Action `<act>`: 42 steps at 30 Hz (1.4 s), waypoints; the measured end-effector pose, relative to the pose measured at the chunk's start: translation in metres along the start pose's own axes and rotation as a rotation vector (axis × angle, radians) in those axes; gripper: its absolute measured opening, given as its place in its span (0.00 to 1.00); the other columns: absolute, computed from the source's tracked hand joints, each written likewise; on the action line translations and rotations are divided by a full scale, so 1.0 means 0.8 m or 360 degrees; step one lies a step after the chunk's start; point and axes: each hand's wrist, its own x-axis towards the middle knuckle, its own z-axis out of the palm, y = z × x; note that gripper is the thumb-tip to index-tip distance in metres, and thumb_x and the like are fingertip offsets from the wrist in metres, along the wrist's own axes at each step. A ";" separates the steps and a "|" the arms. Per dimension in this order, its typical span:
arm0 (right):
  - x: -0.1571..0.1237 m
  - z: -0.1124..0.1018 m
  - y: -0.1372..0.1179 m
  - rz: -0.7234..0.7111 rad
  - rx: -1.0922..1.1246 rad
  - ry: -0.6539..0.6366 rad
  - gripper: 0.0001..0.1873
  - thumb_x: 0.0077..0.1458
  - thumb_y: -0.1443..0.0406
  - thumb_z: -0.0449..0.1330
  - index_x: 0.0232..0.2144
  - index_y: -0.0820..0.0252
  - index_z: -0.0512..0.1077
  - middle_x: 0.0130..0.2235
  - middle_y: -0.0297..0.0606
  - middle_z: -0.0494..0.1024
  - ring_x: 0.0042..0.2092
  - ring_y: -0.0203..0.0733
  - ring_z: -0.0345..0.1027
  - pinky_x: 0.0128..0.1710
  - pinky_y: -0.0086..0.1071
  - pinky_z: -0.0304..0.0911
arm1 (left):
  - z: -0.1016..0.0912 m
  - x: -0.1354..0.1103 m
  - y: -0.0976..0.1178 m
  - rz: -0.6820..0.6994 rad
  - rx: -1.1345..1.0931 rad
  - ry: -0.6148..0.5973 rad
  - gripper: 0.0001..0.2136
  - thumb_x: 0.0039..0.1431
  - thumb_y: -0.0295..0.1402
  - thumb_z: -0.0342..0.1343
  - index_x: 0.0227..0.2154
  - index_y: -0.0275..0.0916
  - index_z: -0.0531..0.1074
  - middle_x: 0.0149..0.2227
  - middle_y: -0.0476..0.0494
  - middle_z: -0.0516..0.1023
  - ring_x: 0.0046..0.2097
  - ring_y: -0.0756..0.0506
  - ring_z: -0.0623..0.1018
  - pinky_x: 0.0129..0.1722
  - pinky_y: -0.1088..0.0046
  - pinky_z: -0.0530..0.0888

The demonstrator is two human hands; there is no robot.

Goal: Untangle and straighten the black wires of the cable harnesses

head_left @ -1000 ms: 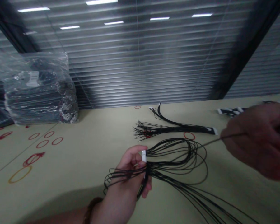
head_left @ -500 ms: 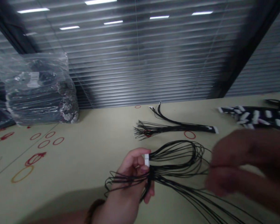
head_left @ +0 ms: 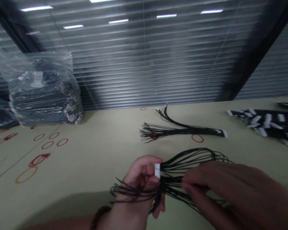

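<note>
My left hand (head_left: 139, 188) is closed around a black wire harness (head_left: 175, 163), and its index finger and thumb press on the harness's white connector (head_left: 157, 171). Some wires loop back over the wrist; others fan out to the right in a wide bend. My right hand (head_left: 230, 188) pinches black wires between thumb and index finger, just right of the connector. Its palm hides much of the harness behind it. Beyond both hands lies another black wire harness (head_left: 192, 131) with a white connector at its right end and loose wire ends at the left.
Clear plastic bags of black cables (head_left: 45, 92) stand at the back left. Several red rubber bands (head_left: 62, 142) and a yellow band (head_left: 26, 175) lie on the left. A pile of harnesses with white connectors (head_left: 266, 123) sits at the right. Window blinds (head_left: 144, 64) border the table.
My right hand has moved left, from beside the wires onto them near the connector. The left hand keeps its hold on the harness.
</note>
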 end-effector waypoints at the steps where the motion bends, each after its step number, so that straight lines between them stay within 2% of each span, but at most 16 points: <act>1: 0.000 0.000 0.000 0.0015 -0.0002 0.0004 0.09 0.63 0.66 0.45 0.35 0.53 0.65 0.33 0.31 0.75 0.32 0.37 0.70 0.27 0.30 0.62 | 0.000 0.001 0.000 0.0009 -0.0018 -0.0021 0.08 0.62 0.35 0.51 0.43 0.55 0.70 0.29 0.55 0.64 0.16 0.61 0.67 0.13 0.89 0.58; 8: 0.002 -0.002 0.000 -0.0052 0.0025 -0.0021 0.09 0.62 0.68 0.45 0.36 0.54 0.64 0.33 0.32 0.76 0.32 0.37 0.70 0.26 0.31 0.61 | 0.004 -0.003 0.007 -0.0039 0.0005 0.0019 0.08 0.62 0.35 0.51 0.41 0.56 0.71 0.29 0.55 0.63 0.17 0.61 0.66 0.13 0.88 0.58; 12: 0.004 0.000 -0.001 -0.0115 0.0069 -0.0005 0.12 0.61 0.68 0.44 0.31 0.55 0.65 0.32 0.34 0.76 0.31 0.38 0.70 0.23 0.31 0.59 | 0.006 -0.004 0.009 -0.0034 -0.0021 0.0042 0.08 0.62 0.35 0.51 0.41 0.55 0.71 0.29 0.55 0.63 0.17 0.61 0.65 0.13 0.89 0.58; 17: 0.003 0.009 -0.003 -0.0010 0.0199 -0.0012 0.14 0.58 0.70 0.43 0.28 0.55 0.66 0.30 0.32 0.76 0.27 0.36 0.68 0.24 0.31 0.59 | 0.001 0.000 0.003 0.0023 -0.0031 -0.0012 0.09 0.63 0.34 0.50 0.43 0.54 0.70 0.29 0.54 0.63 0.17 0.61 0.67 0.14 0.91 0.58; 19: 0.004 0.008 -0.003 0.0100 0.0297 -0.0092 0.13 0.57 0.70 0.45 0.28 0.54 0.67 0.28 0.29 0.74 0.26 0.34 0.67 0.24 0.30 0.60 | -0.002 0.000 -0.002 0.0068 -0.0066 -0.0084 0.09 0.63 0.34 0.50 0.44 0.54 0.69 0.29 0.55 0.62 0.18 0.61 0.68 0.14 0.92 0.60; 22: 0.009 0.001 -0.003 0.0300 0.0526 -0.0322 0.12 0.57 0.69 0.48 0.24 0.54 0.66 0.22 0.25 0.70 0.22 0.30 0.64 0.21 0.25 0.57 | -0.002 0.000 -0.005 0.0132 -0.0114 -0.0159 0.10 0.62 0.35 0.51 0.45 0.55 0.70 0.30 0.55 0.61 0.19 0.61 0.70 0.16 0.92 0.63; 25: 0.013 -0.006 -0.001 0.0382 0.0673 -0.0471 0.13 0.58 0.68 0.48 0.22 0.54 0.65 0.20 0.24 0.68 0.20 0.28 0.63 0.17 0.22 0.54 | 0.005 -0.003 -0.002 0.0124 -0.0062 -0.0006 0.09 0.59 0.35 0.55 0.43 0.52 0.73 0.29 0.55 0.62 0.19 0.62 0.70 0.17 0.93 0.64; 28: 0.009 -0.002 0.000 0.0348 0.0487 -0.0368 0.12 0.59 0.66 0.48 0.26 0.53 0.66 0.22 0.24 0.70 0.22 0.29 0.65 0.19 0.23 0.57 | 0.014 -0.006 0.003 0.0076 -0.0027 0.0163 0.08 0.57 0.36 0.58 0.40 0.50 0.75 0.26 0.56 0.63 0.17 0.63 0.68 0.17 0.94 0.64; 30: 0.006 0.005 0.001 0.0209 0.0242 -0.0207 0.09 0.60 0.65 0.48 0.31 0.53 0.68 0.27 0.26 0.73 0.24 0.32 0.66 0.22 0.27 0.59 | 0.018 -0.008 0.004 0.0045 -0.0017 0.0212 0.08 0.56 0.36 0.58 0.40 0.50 0.75 0.26 0.55 0.64 0.18 0.62 0.68 0.17 0.94 0.64; 33: 0.005 0.014 0.001 -0.0060 0.0030 -0.0032 0.11 0.64 0.67 0.44 0.36 0.55 0.67 0.32 0.29 0.75 0.28 0.33 0.68 0.25 0.30 0.59 | 0.020 -0.009 0.004 0.0002 -0.0044 0.0220 0.08 0.56 0.36 0.59 0.39 0.50 0.75 0.26 0.55 0.65 0.18 0.62 0.68 0.17 0.93 0.64; 36: 0.009 0.018 -0.001 -0.0161 -0.0048 0.0029 0.15 0.65 0.69 0.41 0.34 0.57 0.66 0.30 0.29 0.74 0.28 0.32 0.67 0.26 0.31 0.57 | 0.020 -0.009 0.003 -0.0040 -0.0085 0.0214 0.09 0.54 0.38 0.60 0.39 0.49 0.76 0.26 0.55 0.66 0.17 0.63 0.67 0.16 0.93 0.64; 39: 0.011 0.017 -0.004 -0.0170 -0.0051 0.0043 0.16 0.65 0.69 0.40 0.30 0.58 0.65 0.26 0.29 0.71 0.25 0.32 0.65 0.24 0.32 0.55 | 0.022 -0.009 0.003 -0.0054 -0.0075 0.0241 0.08 0.54 0.37 0.61 0.38 0.49 0.76 0.25 0.56 0.66 0.17 0.63 0.67 0.16 0.93 0.63; 42: 0.011 0.019 -0.007 -0.0146 -0.0040 0.0054 0.18 0.66 0.67 0.39 0.31 0.58 0.66 0.27 0.30 0.72 0.25 0.32 0.65 0.24 0.32 0.56 | 0.020 -0.009 0.000 -0.0077 -0.0089 0.0290 0.08 0.53 0.37 0.61 0.37 0.48 0.77 0.25 0.56 0.65 0.17 0.62 0.68 0.15 0.93 0.63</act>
